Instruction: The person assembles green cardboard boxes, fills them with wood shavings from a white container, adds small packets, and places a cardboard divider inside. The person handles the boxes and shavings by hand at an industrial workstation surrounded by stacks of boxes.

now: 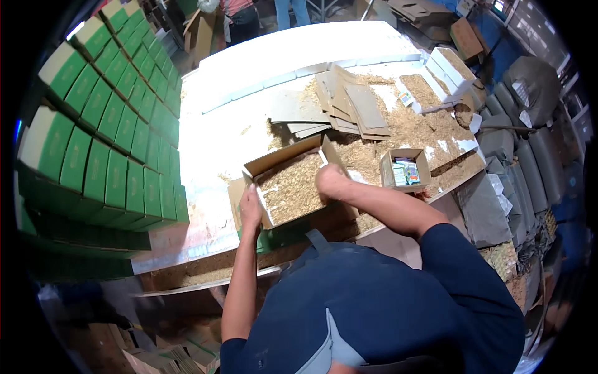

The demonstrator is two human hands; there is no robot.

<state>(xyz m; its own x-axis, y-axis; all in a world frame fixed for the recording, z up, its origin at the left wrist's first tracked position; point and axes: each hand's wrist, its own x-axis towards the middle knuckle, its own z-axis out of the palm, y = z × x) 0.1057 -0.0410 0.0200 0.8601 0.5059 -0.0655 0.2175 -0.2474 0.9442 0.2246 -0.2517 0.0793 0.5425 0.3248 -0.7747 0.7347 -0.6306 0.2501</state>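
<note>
Before me on the table stands an open cardboard carton (280,158) with a green outer side. Inside it sits a white box (265,204) filled with loose wood shavings or husk-like material (294,187). My left hand (251,208) grips the left edge of the carton, thumb up at the rim. At the right end, my right hand (331,181) is curled over the white box's rim; its fingertips are hidden. Just right of that hand, a small open cardboard box (404,184) holds several printed packets (405,171).
Green cartons (107,173) are stacked high along the left. Flat cardboard sheets (352,103) lie amid loose shavings (411,131). White blocks or boxes (303,46) line the far side. Filled white boxes (434,84) stand at back right. Grey sacks (509,126) lie beyond. Two people (240,21) stand behind.
</note>
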